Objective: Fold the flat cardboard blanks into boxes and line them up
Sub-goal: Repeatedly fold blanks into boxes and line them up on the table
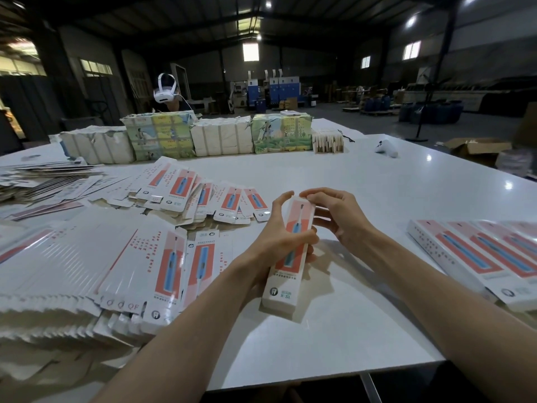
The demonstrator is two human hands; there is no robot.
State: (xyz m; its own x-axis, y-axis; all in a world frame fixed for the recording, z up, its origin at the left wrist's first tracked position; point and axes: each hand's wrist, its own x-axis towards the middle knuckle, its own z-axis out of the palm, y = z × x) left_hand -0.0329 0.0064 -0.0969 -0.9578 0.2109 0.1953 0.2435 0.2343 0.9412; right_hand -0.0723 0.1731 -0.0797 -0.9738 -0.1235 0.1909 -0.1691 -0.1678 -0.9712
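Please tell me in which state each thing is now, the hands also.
held box, folded up, tilted, in both hands
left hand, grips the held box at its middle
right hand, pinches its far end
flat blanks, unfolded, fanned in piles
finished boxes, folded, lying side by side

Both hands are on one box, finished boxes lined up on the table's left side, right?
No: the head view shows the finished boxes lined up on the right side of the table. The left hand and right hand are on one box.

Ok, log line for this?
step: folding box | left hand: grips box | right hand: pinches its far end | finished boxes: row, right | blanks: fanned, left
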